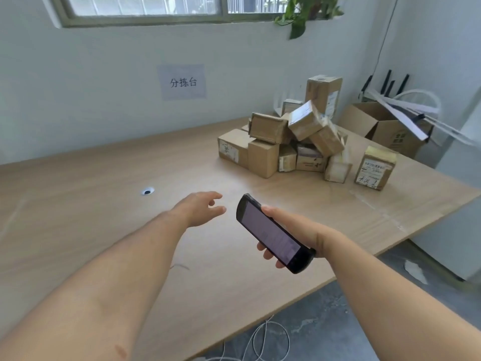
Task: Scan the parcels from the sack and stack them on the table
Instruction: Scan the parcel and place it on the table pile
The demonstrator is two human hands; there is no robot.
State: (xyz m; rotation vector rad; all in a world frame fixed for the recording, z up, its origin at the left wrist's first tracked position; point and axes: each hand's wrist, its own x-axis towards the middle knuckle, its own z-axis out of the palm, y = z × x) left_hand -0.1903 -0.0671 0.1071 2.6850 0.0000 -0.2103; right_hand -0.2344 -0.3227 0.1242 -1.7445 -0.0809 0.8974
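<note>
We cannot read the screen of the handheld scanner point(270, 237): its text is a grey blur. The scanner's body hides most of the fingers of the right hand point(305, 231); only the fingertips point(268, 254) show past its lower-left edge. In the parcel pile point(286, 142) the upper boxes cover those behind and beneath, so we take no count. Label print on the lone parcel point(374, 168) is too small to read (handwriting below it, also illegible). The window point(145, 6) and the leafy plant point(307, 14) are cut by the top edge, the white cable point(268, 340) by the bottom. The inside of the open carton point(385, 128) is partly covered by white strips point(406, 110).
</note>
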